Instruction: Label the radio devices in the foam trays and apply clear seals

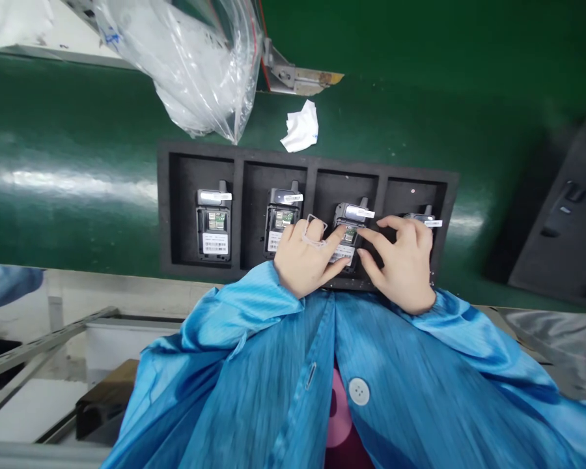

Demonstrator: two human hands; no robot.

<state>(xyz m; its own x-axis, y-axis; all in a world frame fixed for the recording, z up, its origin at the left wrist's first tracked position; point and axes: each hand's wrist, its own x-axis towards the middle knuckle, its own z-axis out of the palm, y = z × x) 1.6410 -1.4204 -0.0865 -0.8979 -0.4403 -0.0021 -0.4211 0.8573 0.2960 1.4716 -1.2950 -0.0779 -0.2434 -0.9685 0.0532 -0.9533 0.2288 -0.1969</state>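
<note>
A handheld radio (353, 212) with a stub antenna lies in the third compartment from the left of a black foam tray (273, 155). Its back is uncovered, baring card slots and a white label. My left hand (305, 257) grips it from the left, index fingertip at the slots and thumb over the label. Thin whitish loops (317, 225) hang around my left fingers. From the right, my right hand (403, 260) steadies the same radio with curled index finger and thumb. What lies between the fingertips, if anything, is too small to tell.
Similar radios lie in the other compartments: one at far left (215, 221), one beside it (286, 208), and one at right (427, 218), mostly hidden by my right hand. Behind are a crumpled white paper (301, 127), a clear plastic bag (209, 71) and a metal bracket (297, 75). Another black tray (547, 241) sits right.
</note>
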